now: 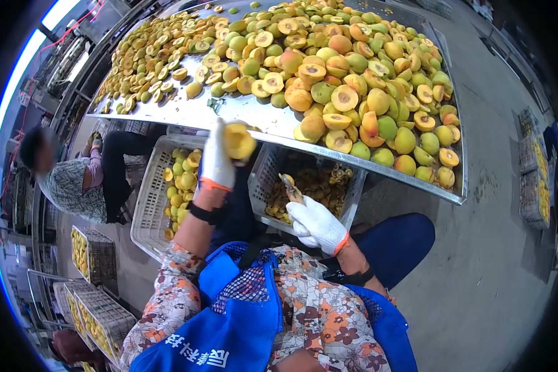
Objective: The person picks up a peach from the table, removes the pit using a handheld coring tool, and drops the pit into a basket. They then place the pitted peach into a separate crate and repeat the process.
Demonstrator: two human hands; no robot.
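Observation:
My left hand (217, 160), in a white glove, holds a halved yellow peach (239, 140) up near the front edge of the steel table (229, 111). My right hand (316, 223), also gloved, grips a small pitting tool (289, 186) that points up over a white crate of pits (310, 186). A large heap of whole and halved peaches (353, 80) covers the table above both hands. Cut halves (161, 56) are spread over the table's far left part.
A white crate of peach halves (167, 186) stands below the table by my left arm. Another person (74, 180) sits at the left. More filled crates (93, 310) lie on the floor at lower left, and stacked crates (533, 173) stand at the right.

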